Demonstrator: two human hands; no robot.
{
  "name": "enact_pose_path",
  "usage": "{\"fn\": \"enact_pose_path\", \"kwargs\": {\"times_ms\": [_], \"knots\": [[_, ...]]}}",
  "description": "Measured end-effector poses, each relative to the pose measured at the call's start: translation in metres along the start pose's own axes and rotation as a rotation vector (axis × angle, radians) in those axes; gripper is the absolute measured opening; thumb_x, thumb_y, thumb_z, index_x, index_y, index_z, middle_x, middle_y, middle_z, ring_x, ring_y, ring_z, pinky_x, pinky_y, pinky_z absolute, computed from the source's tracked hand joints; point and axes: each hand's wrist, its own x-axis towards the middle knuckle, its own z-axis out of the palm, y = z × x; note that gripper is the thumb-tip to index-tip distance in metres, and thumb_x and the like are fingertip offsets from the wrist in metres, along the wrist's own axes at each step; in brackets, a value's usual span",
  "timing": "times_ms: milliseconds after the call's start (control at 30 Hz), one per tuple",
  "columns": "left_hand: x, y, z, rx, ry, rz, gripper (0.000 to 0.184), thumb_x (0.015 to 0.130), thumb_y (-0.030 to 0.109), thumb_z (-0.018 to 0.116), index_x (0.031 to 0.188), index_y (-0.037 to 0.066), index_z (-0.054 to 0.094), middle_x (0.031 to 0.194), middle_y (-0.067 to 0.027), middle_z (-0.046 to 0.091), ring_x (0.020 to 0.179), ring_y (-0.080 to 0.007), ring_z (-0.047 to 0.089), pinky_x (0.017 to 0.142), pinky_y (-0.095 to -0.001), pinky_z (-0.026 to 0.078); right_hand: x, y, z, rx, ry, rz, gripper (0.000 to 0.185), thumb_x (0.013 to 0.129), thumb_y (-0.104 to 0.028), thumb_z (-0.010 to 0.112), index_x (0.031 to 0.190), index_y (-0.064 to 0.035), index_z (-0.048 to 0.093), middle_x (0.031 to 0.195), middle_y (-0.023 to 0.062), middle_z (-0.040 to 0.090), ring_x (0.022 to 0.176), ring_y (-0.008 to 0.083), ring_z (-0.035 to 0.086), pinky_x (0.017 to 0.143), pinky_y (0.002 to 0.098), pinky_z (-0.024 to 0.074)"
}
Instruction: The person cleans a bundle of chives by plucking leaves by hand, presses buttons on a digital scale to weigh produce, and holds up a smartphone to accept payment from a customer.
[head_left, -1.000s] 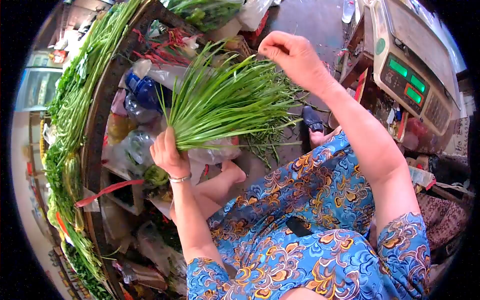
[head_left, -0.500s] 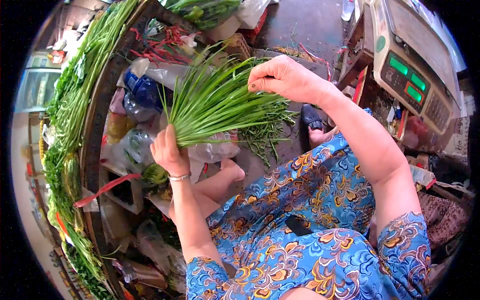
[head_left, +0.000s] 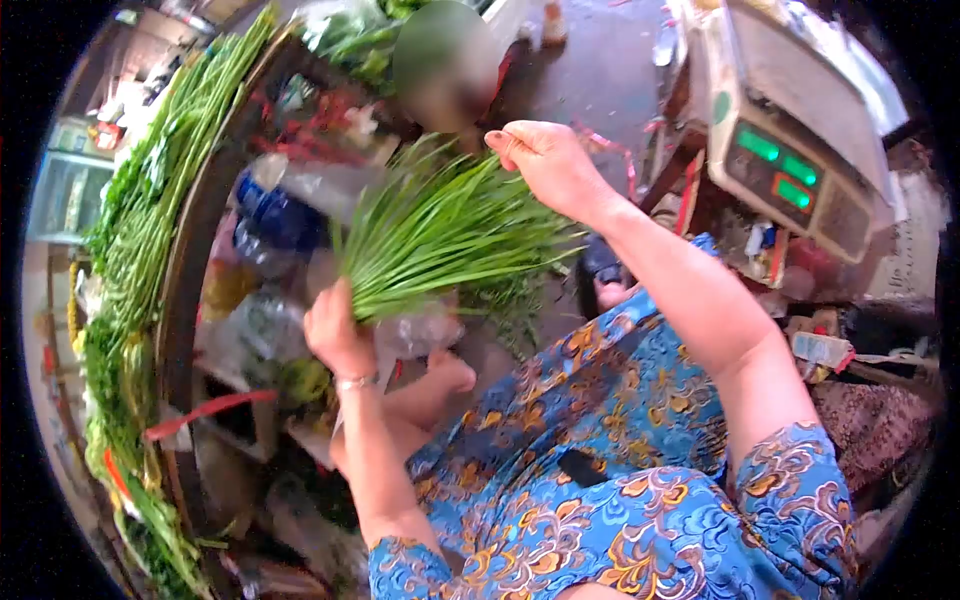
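Fanned out across the middle is a bunch of long thin green leaves (head_left: 460,235). My left hand (head_left: 338,325), with a bracelet at the wrist, is wrapped round its gathered end at the lower left. My right hand (head_left: 545,165) is above the upper right of the fan, thumb and fingers pinched together; whether anything is between them is too small to tell. Loose green trimmings (head_left: 510,305) lie on the floor beneath the leaves.
A scale (head_left: 780,150) with green digits stands at the upper right. Long green vegetables (head_left: 150,240) line a shelf edge (head_left: 185,260) at the left. Plastic bags (head_left: 270,325) and red ties (head_left: 320,130) lie beside it. A blurred patch, possibly a person's head, is at the top.
The view has shifted slightly. My right hand has moved from over the leaves to above their upper edge. A blurred shape has appeared at the top. My left hand still holds the bunch.
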Motion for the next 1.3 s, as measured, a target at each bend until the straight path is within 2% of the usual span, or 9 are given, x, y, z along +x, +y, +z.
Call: {"fn": "enact_pose_path", "kwargs": {"times_ms": [133, 233, 300, 367, 433, 900, 1067, 1133, 1300], "knots": [[-0.021, -0.032, 0.011, -0.687, 0.041, -0.509, 0.032, 0.081, -0.001, 0.063, 0.113, 0.001, 0.061, 0.097, -0.0048, 0.066, 0.085, -0.0142, 0.059, 0.068, -0.0267, 0.049, 0.008, 0.024, -0.030, 0.205, 0.049, -0.049, 0.028, 0.091, -0.022, 0.059, 0.073, -0.0007, 0.059, 0.071, 0.0091, 0.062, 0.064, 0.0177, 0.057, 0.065, 0.0354, 0.0477], [-0.006, -0.006, 0.003, -1.306, -0.009, -1.115, 0.019, 0.080, -0.002, 0.062, 0.098, 0.004, 0.058, 0.077, -0.0045, 0.060, 0.057, -0.0165, 0.054, 0.050, -0.0269, 0.044, -0.005, 0.000, -0.025, 0.369, -0.100, 0.176, 0.007, 0.085, -0.009, 0.063, 0.085, -0.0025, 0.065, 0.074, 0.0068, 0.064, 0.078, 0.0178, 0.063, 0.076, 0.0335, 0.0512], [-0.011, 0.002, 0.002, -1.636, -0.236, -1.190, 0.014, 0.080, -0.001, 0.063, 0.092, 0.003, 0.056, 0.075, -0.0063, 0.059, 0.055, -0.0183, 0.053, 0.047, -0.0295, 0.043, -0.006, 0.001, -0.024, 0.274, -0.275, 0.081, 0.015, 0.085, -0.014, 0.064, 0.097, -0.0056, 0.067, 0.083, 0.0096, 0.066, 0.090, 0.0222, 0.065, 0.080, 0.0371, 0.0499], [-0.006, 0.019, 0.006, -1.643, -0.259, -1.229, 0.014, 0.080, 0.000, 0.064, 0.091, 0.002, 0.055, 0.074, -0.0071, 0.057, 0.054, -0.0189, 0.052, 0.047, -0.0298, 0.043, -0.009, 0.046, 0.001, -0.334, -0.310, -0.276, 0.024, 0.086, -0.023, 0.064, 0.104, -0.0066, 0.065, 0.094, 0.0120, 0.067, 0.096, 0.0269, 0.064, 0.083, 0.0419, 0.0483], [0.001, 0.019, 0.007, -1.742, -0.329, -1.260, 0.012, 0.081, 0.002, 0.063, 0.091, 0.002, 0.056, 0.075, -0.0077, 0.057, 0.055, -0.0188, 0.052, 0.050, -0.0298, 0.043, -0.013, 0.010, -0.005, -0.719, -0.499, -0.023, 0.032, 0.087, -0.029, 0.062, 0.110, -0.0070, 0.064, 0.103, 0.0135, 0.065, 0.102, 0.0321, 0.061, 0.089, 0.0444, 0.0459], [0.020, 0.024, 0.017, -1.986, -0.241, -1.209, 0.007, 0.085, 0.008, 0.063, 0.089, 0.004, 0.059, 0.080, -0.0059, 0.061, 0.060, -0.0188, 0.056, 0.056, -0.0341, 0.045, -0.032, 0.006, 0.033, -0.339, -0.314, -0.275, 0.026, 0.077, -0.007, 0.054, 0.101, -0.0098, 0.066, 0.087, 0.0175, 0.068, 0.083, 0.0355, 0.065, 0.078, 0.0471, 0.0484], [0.032, 0.028, 0.013, -2.037, -0.148, -1.220, 0.006, 0.086, 0.007, 0.062, 0.087, 0.003, 0.057, 0.075, -0.0062, 0.058, 0.059, -0.0181, 0.053, 0.055, -0.0329, 0.045, -0.050, 0.009, 0.056, -0.468, -0.394, -0.280, 0.053, 0.077, -0.011, 0.060, 0.130, -0.0151, 0.055, 0.111, 0.0202, 0.063, 0.118, 0.0343, 0.049, 0.096, 0.0585, 0.0353], [0.033, 0.027, 0.018, -2.069, -0.145, -1.212, 0.008, 0.088, 0.010, 0.062, 0.084, 0.006, 0.056, 0.076, -0.0050, 0.057, 0.060, -0.0174, 0.052, 0.057, -0.0336, 0.045, -0.057, 0.002, 0.053, -0.627, -0.739, -0.117, 0.065, 0.078, -0.024, 0.068, 0.139, -0.0165, 0.046, 0.123, 0.0197, 0.057, 0.129, 0.0338, 0.038, 0.097, 0.0654, 0.0320], [0.031, 0.025, 0.022, -2.104, -0.138, -1.177, 0.007, 0.089, 0.012, 0.061, 0.086, 0.007, 0.056, 0.076, -0.0048, 0.057, 0.061, -0.0171, 0.052, 0.057, -0.0341, 0.045, -0.029, -0.051, 0.021, -0.291, -0.575, -0.374, 0.047, 0.079, -0.025, 0.066, 0.119, -0.0009, 0.057, 0.108, 0.0202, 0.064, 0.101, 0.0341, 0.061, 0.086, 0.0436, 0.0489]]}}
